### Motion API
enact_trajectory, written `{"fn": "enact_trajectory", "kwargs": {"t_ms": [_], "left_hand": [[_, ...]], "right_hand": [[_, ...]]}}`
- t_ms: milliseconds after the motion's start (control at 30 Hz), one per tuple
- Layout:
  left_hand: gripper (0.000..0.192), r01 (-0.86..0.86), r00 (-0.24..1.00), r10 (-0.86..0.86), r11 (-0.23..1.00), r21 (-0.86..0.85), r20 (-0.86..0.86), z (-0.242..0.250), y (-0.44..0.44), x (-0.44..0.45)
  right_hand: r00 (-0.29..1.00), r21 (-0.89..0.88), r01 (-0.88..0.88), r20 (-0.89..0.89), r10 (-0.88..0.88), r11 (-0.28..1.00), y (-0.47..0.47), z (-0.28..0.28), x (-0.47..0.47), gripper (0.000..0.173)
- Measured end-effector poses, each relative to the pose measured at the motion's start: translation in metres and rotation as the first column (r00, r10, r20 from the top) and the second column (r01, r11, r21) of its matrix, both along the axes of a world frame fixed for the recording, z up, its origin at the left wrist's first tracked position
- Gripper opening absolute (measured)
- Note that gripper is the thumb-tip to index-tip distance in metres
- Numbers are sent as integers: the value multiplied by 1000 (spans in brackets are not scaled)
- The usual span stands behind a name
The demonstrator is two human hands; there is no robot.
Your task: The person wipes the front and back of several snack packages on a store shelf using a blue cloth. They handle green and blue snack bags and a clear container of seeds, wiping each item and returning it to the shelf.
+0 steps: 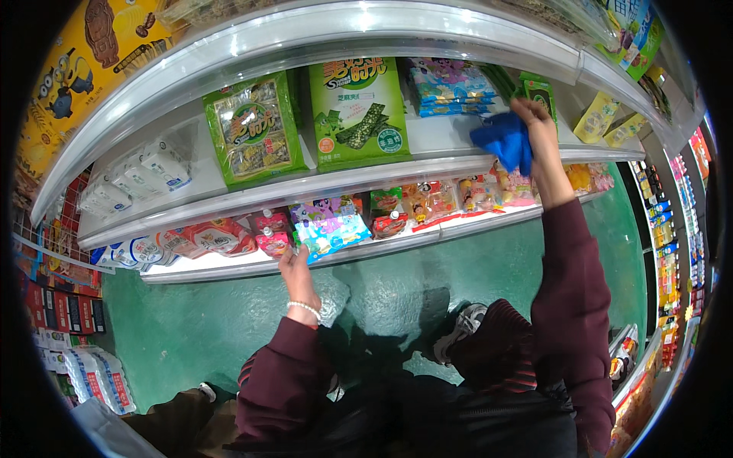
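Between the thumb and fingers of my left hand (299, 277) is the lower left corner of a blue and purple snack packet (331, 229) printed with cartoon ponies. The packet is in front of the lower shelf, partly covering the goods behind. My right hand (543, 134) grips a bunched blue cloth (507, 140) over the front of the middle shelf. Left of that cloth, a stack of similar pony packets (449, 89) lies on the middle shelf. Two large green seaweed snack packets (361, 114) lean further left.
White wrapped packs (152, 166) stand at the middle shelf's left end, yellow packets (596, 117) at its right. Pouches (274, 243) and bagged sweets (430, 203) line the lower shelf. The upper shelf edge (366, 23) overhangs. Another person's shoe (207, 391) shows lower left on the green floor (200, 320).
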State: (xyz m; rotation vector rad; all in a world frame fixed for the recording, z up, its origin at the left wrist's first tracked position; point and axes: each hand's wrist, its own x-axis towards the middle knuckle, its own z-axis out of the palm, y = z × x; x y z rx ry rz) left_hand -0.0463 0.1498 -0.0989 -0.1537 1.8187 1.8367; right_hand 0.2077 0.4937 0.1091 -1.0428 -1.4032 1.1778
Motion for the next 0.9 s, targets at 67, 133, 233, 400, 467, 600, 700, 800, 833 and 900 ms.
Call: {"fn": "enact_trajectory", "kwargs": {"t_ms": [67, 133, 233, 400, 467, 600, 700, 800, 833, 900], "left_hand": [[46, 84, 974, -102, 992, 98, 202, -9, 1, -14], [38, 153, 935, -194, 976, 156, 296, -15, 4, -25], [27, 216, 916, -245, 969, 122, 319, -13, 11, -34], [22, 289, 916, -322, 943, 164, 238, 17, 7, -9], [23, 380, 881, -421, 901, 209, 215, 30, -10, 18], [39, 571, 714, -627, 779, 259, 311, 50, -68, 74], [55, 753, 498, -816, 574, 322, 292, 61, -97, 101], [50, 845, 418, -879, 469, 257, 228, 88, -99, 115], [51, 837, 468, -869, 495, 235, 164, 99, -89, 114], [52, 858, 495, -869, 489, 156, -5, 124, -53, 108]], "right_hand": [[994, -18, -102, 26, 103, 995, -42, -7, 23, 31], [991, -91, -123, 41, 127, 988, -85, -21, 43, 25], [991, -243, -123, 29, 134, 962, -139, -51, 61, 18], [963, -478, -251, -34, 267, 842, -184, -100, 57, 14], [957, -455, -254, 8, 289, 854, -188, -111, 51, 14], [977, -442, -213, -80, 198, 871, -184, -121, 47, 17], [977, -497, -153, -204, 56, 854, -174, -120, 57, 19], [917, -549, -122, -381, -117, 827, -153, -117, 73, 18], [900, -552, -116, -410, -148, 826, -146, -116, 80, 18], [847, -547, -120, -492, -202, 829, -132, -115, 93, 20]]}}
